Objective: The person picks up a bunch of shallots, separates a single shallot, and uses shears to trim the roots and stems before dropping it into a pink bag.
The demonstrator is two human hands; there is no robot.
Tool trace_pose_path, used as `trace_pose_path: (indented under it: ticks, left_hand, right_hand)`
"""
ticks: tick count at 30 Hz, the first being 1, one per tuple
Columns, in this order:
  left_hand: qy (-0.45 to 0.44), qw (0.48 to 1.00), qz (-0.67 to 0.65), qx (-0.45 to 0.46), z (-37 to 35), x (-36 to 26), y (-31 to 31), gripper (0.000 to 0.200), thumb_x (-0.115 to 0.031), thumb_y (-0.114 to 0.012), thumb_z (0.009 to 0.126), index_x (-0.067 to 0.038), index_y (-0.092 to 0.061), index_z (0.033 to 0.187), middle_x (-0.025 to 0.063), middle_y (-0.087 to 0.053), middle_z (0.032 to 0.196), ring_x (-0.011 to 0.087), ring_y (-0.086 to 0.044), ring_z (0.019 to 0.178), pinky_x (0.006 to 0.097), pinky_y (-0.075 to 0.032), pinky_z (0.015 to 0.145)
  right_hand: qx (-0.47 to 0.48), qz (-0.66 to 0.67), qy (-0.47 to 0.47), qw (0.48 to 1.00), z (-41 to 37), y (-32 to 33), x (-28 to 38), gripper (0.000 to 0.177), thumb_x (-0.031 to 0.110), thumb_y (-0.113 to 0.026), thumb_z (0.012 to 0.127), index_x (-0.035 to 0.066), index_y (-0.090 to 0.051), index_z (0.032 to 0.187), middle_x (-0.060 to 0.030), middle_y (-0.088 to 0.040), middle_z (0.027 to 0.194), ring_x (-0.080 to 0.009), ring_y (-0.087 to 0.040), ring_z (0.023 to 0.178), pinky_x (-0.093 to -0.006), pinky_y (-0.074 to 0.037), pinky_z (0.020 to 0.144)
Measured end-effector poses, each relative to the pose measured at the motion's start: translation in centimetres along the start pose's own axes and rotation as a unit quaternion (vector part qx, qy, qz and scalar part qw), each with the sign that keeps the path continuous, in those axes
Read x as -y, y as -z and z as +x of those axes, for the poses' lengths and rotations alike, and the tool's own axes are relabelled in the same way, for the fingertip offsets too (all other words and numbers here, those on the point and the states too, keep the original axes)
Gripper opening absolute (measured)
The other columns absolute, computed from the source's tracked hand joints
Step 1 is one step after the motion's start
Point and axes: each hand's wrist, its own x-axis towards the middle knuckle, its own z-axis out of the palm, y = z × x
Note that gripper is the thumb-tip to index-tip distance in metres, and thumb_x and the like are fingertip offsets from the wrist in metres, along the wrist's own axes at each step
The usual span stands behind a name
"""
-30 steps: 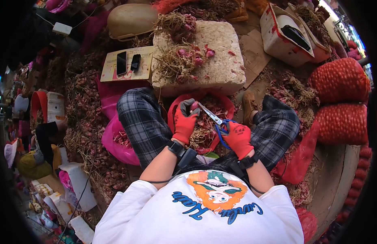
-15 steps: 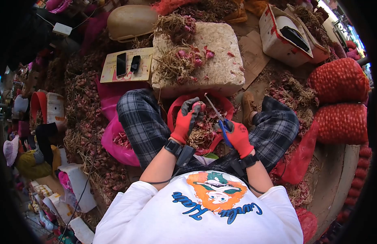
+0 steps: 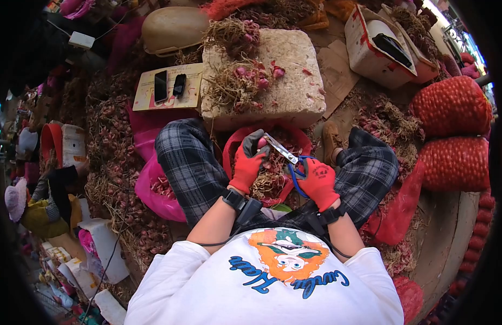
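My left hand [image 3: 247, 167], in a red and grey glove, is closed around a shallot [image 3: 262, 143]. In my right hand [image 3: 319, 183], gloved the same way, are blue-handled scissors [image 3: 284, 150]. Their blades reach left, with the tips right at the shallot. Below both hands, between my knees, is a red tub [image 3: 304, 142] holding shallots and dry trimmings [image 3: 268, 183].
Beyond the tub stands a worn foam box [image 3: 291, 65] bearing a dried shallot bunch [image 3: 245, 81]. A phone [image 3: 161, 86] lies on a board to its left. Shallot heaps [image 3: 107, 157] spread leftward; full red net sacks [image 3: 451, 108] are stacked at right.
The scissors have swung from pointing up and away to across the shallot, their tips now at it. My right hand has turned slightly; my left still grips the shallot.
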Motion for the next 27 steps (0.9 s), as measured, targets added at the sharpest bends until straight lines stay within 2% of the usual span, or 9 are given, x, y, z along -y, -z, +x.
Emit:
trace_pose_path:
  ticks: [3,9,12,15,19,21,24,25,27]
  left_hand:
    - [-0.041,0.992,0.118,-0.002,-0.2,-0.1,0.0,0.053,0.006,-0.059,0.082,0.001,-0.043,0.132,0.008,-0.053,0.125,0.0132,-0.054,0.107,0.0223,-0.049,0.078]
    - [-0.056,0.986,0.158,0.008,-0.1,-0.3,-0.1,0.053,0.003,-0.058,0.084,0.0,-0.041,0.134,0.0082,-0.054,0.124,0.0139,-0.054,0.108,0.0247,-0.05,0.079]
    - [0.114,0.992,-0.047,0.023,0.2,-0.7,0.3,0.044,-0.004,-0.059,0.087,-0.002,-0.046,0.129,0.0074,-0.058,0.118,0.014,-0.056,0.104,0.0261,-0.05,0.082]
    - [0.194,0.957,-0.217,0.015,0.0,-1.7,-0.1,0.033,-0.012,-0.059,0.09,-0.004,-0.052,0.122,0.006,-0.06,0.11,0.014,-0.06,0.097,0.0267,-0.05,0.081]
    - [0.225,0.951,-0.212,0.03,-0.4,-1.5,-1.2,0.026,-0.022,-0.058,0.092,-0.012,-0.056,0.115,-0.0014,-0.06,0.102,0.0112,-0.059,0.089,0.0241,-0.05,0.079]
    - [0.27,0.941,-0.201,0.018,-0.5,-1.8,-2.0,0.021,-0.023,-0.058,0.092,-0.013,-0.057,0.111,-0.0018,-0.06,0.099,0.0105,-0.059,0.085,0.0229,-0.051,0.074]
    - [0.375,0.881,-0.271,0.099,-0.3,0.1,-0.1,0.018,-0.03,-0.057,0.093,-0.014,-0.058,0.101,0.0026,-0.061,0.091,0.0105,-0.058,0.073,0.0207,-0.049,0.059]
    - [0.383,0.89,-0.246,0.004,-0.4,0.6,-0.9,0.032,-0.044,-0.05,0.094,-0.012,-0.056,0.093,0.0011,-0.059,0.079,0.0099,-0.056,0.065,0.0198,-0.047,0.055]
    - [0.37,0.909,-0.186,0.053,-0.7,1.0,-0.2,0.04,-0.049,-0.045,0.095,-0.011,-0.056,0.095,0.0006,-0.058,0.075,0.0096,-0.055,0.062,0.0193,-0.045,0.054]
  right_hand:
    - [0.032,-0.038,0.001,0.999,0.1,-0.1,-0.4,0.03,0.04,-0.066,0.078,0.012,-0.062,0.089,-0.0083,-0.065,0.08,-0.0287,-0.064,0.073,-0.0384,-0.048,0.062]
    - [0.079,0.032,-0.034,0.996,0.2,-0.1,-0.7,0.031,0.04,-0.065,0.079,0.009,-0.065,0.085,-0.0125,-0.066,0.078,-0.0303,-0.064,0.073,-0.0388,-0.049,0.063]
    - [0.071,0.178,-0.043,0.98,0.3,0.3,-0.1,0.034,0.034,-0.065,0.08,0.005,-0.066,0.097,-0.0126,-0.068,0.081,-0.029,-0.065,0.073,-0.0365,-0.05,0.065]
    - [0.072,0.375,-0.065,0.922,0.9,0.0,-0.4,0.03,0.023,-0.064,0.083,0.005,-0.066,0.107,-0.0085,-0.07,0.084,-0.0217,-0.066,0.075,-0.0315,-0.05,0.066]
    - [0.104,0.555,-0.134,0.815,2.3,-0.2,-0.5,0.028,0.015,-0.066,0.083,0.004,-0.065,0.109,-0.0054,-0.07,0.091,-0.0124,-0.063,0.078,-0.0282,-0.049,0.072]
    - [0.078,0.559,-0.098,0.82,2.9,0.6,0.6,0.028,0.014,-0.067,0.082,0.004,-0.064,0.108,-0.0061,-0.069,0.095,-0.0113,-0.061,0.078,-0.0277,-0.048,0.074]
    - [0.05,0.503,0.025,0.863,3.8,1.2,1.2,0.028,0.014,-0.069,0.081,0.003,-0.064,0.106,-0.0075,-0.068,0.097,-0.0125,-0.06,0.079,-0.0274,-0.048,0.076]
    - [0.07,0.497,0.061,0.863,4.1,1.5,1.2,0.027,0.015,-0.069,0.081,0.003,-0.065,0.105,-0.007,-0.068,0.096,-0.0128,-0.061,0.079,-0.0275,-0.048,0.075]
    - [0.086,0.461,0.095,0.878,4.3,1.5,1.4,0.028,0.015,-0.07,0.08,0.002,-0.064,0.104,-0.0052,-0.067,0.092,-0.0117,-0.06,0.079,-0.0269,-0.048,0.075]
